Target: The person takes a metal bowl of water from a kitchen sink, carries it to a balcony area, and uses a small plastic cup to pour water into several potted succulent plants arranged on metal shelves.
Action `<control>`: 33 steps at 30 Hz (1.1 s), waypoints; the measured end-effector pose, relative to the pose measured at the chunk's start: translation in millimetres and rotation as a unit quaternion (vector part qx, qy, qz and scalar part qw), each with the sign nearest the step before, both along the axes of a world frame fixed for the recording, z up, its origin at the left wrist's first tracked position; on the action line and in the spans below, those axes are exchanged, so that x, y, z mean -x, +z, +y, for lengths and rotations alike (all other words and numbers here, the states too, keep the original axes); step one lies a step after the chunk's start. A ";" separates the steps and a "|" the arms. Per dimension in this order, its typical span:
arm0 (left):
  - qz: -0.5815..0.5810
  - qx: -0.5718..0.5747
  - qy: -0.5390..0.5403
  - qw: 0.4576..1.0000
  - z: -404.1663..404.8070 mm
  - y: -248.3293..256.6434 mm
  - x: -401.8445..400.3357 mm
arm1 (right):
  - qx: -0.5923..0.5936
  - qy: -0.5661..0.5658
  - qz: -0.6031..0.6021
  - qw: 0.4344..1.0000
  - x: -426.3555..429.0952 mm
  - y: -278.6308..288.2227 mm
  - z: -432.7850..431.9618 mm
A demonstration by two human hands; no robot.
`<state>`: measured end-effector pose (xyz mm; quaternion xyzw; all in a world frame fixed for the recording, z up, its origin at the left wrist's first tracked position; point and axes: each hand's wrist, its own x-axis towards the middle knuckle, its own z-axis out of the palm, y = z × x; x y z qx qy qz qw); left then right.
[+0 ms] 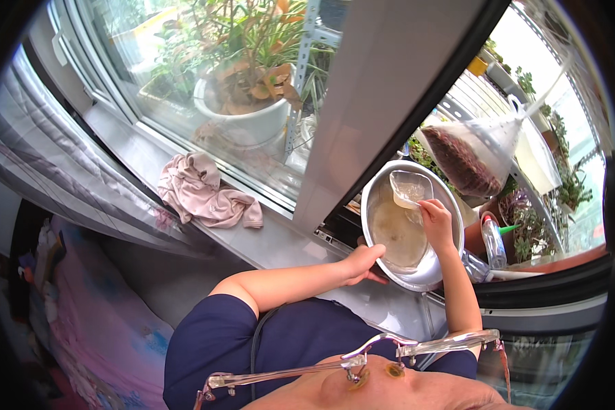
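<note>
A round metal basin (pixel 448 202) with cloudy, brownish water (pixel 397 233) in it is tilted over the window track. My left hand (pixel 365 264) grips the basin's near left rim, the thumb on top and some fingers hidden beneath. Over the basin, my right hand (pixel 437 223) holds a small clear plastic container (pixel 409 188) by its edge. Some liquid shows inside that container, which is tipped; whether it touches the water I cannot tell.
A crumpled pink cloth (pixel 210 192) lies on the windowsill (pixel 287 241) to the left. Right of the basin are plastic bottles (pixel 493 243), a brown pot (pixel 476 233) and a hanging clear bag (pixel 464 154) with dark reddish contents. A window frame post (pixel 374 87) stands behind; a curtain (pixel 82 169) hangs left.
</note>
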<state>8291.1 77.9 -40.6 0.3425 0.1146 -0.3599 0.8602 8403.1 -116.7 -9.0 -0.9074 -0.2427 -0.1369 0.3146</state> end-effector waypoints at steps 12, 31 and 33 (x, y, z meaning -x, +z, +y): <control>-0.008 0.002 0.027 1.000 11.8 -11.9 -3.7 | -0.081 0.019 -0.040 0.996 -36.6 42.2 109.2; -0.095 -0.089 0.041 0.991 5.1 -49.3 -2.0 | 0.153 0.075 -0.022 0.985 -371.9 40.1 301.2; -0.129 -0.116 0.053 0.983 10.7 -54.0 -8.1 | 0.175 0.071 -0.027 0.982 -342.6 56.4 336.3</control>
